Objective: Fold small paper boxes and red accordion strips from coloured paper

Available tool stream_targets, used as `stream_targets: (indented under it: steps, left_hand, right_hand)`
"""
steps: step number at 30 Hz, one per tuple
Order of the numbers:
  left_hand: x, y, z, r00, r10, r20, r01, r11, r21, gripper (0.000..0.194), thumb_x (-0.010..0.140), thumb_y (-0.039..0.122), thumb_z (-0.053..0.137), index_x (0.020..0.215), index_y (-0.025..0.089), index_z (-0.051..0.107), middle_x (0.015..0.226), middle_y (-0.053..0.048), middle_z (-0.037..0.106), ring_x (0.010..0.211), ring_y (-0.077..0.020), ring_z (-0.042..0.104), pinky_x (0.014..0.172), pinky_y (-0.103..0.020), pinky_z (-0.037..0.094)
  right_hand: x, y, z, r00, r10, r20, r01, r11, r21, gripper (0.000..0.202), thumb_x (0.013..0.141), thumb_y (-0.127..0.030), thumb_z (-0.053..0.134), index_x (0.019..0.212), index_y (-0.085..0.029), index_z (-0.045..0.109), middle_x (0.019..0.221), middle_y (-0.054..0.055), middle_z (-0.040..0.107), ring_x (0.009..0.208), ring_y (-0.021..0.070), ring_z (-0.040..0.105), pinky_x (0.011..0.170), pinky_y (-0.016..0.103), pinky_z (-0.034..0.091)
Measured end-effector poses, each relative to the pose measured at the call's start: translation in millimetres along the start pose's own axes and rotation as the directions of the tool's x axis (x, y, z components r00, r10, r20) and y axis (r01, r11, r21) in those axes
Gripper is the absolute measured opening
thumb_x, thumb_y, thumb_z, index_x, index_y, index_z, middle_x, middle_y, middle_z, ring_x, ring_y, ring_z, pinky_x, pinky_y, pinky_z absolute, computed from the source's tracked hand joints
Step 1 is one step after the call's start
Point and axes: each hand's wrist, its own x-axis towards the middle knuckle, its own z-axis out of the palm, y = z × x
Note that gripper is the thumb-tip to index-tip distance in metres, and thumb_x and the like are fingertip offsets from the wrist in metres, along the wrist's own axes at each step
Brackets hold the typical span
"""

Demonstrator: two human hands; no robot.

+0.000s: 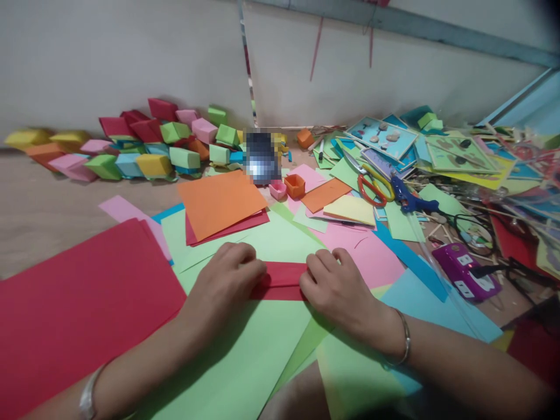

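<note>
Red strip (284, 292) over green sheet (262, 338), long axis 9-to-3 o'clock. Left hand (223, 275) pinches its 9 o'clock end, right hand (336, 287) its 3 o'clock end. Neither nearer; crease runs lengthwise between.

1. Single view: head-worn cam, facing forward and down.
2. Both forearms (144, 350) enter from bottom edge and right; hands close, near center.
3. Wall (131, 58) spans top, farther off.

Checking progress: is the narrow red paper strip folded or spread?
Folded: the strip shows a lengthwise overlapping edge between the left hand and right hand.
</note>
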Motion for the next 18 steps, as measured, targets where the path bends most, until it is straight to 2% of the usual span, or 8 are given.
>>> stream_targets:
  steps: [3,5,7,10,14,18]
  left_hand:
    - [-0.8,0.9,1.1,0.968,0.251,0.014,-0.251,0.968,0.019,0.022,0.09,0.013,0.05,0.077,0.017,0.067,0.075,-0.005,0.06,0.069,-0.0185,0.051,0.06,-0.03,0.038]
    - [-2.2,-1.5,2.8,0.94,0.341,0.025,-0.342,0.938,0.065,0.024,0.092,0.011,0.047,0.084,0.017,0.069,0.075,-0.004,0.062,0.067,-0.0177,0.053,0.059,-0.029,0.039]
    - [-4.3,-4.4,5.5,0.931,0.365,0.003,-0.363,0.924,0.118,0.029,0.095,0.011,0.042,0.087,0.017,0.069,0.076,-0.004,0.063,0.065,-0.0173,0.054,0.057,-0.029,0.039]
    - [-7.9,-6.5,10.0,0.928,0.373,-0.024,-0.362,0.913,0.185,0.033,0.096,0.01,0.037,0.086,0.017,0.067,0.076,-0.004,0.062,0.061,-0.0169,0.053,0.054,-0.029,0.037]
    - [-10.6,-5.1,12.6,0.94,0.34,0.009,-0.334,0.919,0.209,0.034,0.095,0.008,0.036,0.084,0.018,0.067,0.078,-0.004,0.061,0.061,-0.0158,0.052,0.052,-0.028,0.035]
    - [-8.4,-0.2,7.8,0.946,0.324,0.006,-0.318,0.924,0.213,0.04,0.098,0.01,0.033,0.081,0.018,0.068,0.076,-0.003,0.061,0.06,-0.0147,0.052,0.051,-0.028,0.034]
  right_hand:
    - [-0.5,-2.6,1.0,0.998,-0.058,-0.014,0.058,0.998,-0.012,0.02,0.084,-0.004,0.05,0.07,-0.019,0.054,0.07,0.005,0.052,0.069,0.0208,0.04,0.062,0.036,0.021]
    - [-2.5,-5.1,0.5,0.998,-0.067,0.001,0.067,0.997,-0.034,0.016,0.084,-0.005,0.05,0.075,-0.017,0.056,0.07,0.005,0.052,0.066,0.0197,0.041,0.061,0.036,0.02]
    - [-5.1,-8.5,-1.9,0.998,-0.049,0.029,0.05,0.997,-0.052,0.017,0.085,-0.006,0.048,0.092,-0.016,0.061,0.071,0.004,0.053,0.064,0.0196,0.042,0.06,0.035,0.021]
    - [-7.7,-14.6,-7.5,0.996,-0.031,0.084,0.035,0.998,-0.048,0.031,0.091,-0.009,0.045,0.118,-0.016,0.059,0.076,0.005,0.057,0.069,0.0224,0.048,0.063,0.036,0.025]
    - [-7.7,-20.0,-13.5,0.989,-0.019,0.149,0.026,0.999,-0.045,0.03,0.094,-0.01,0.042,0.115,-0.015,0.062,0.079,0.007,0.06,0.073,0.024,0.051,0.064,0.037,0.028]
    - [-10.9,-22.0,-17.2,0.981,0.008,0.193,0.007,0.997,-0.076,0.026,0.092,-0.011,0.047,0.109,-0.012,0.067,0.078,0.009,0.061,0.074,0.0249,0.05,0.067,0.04,0.031]
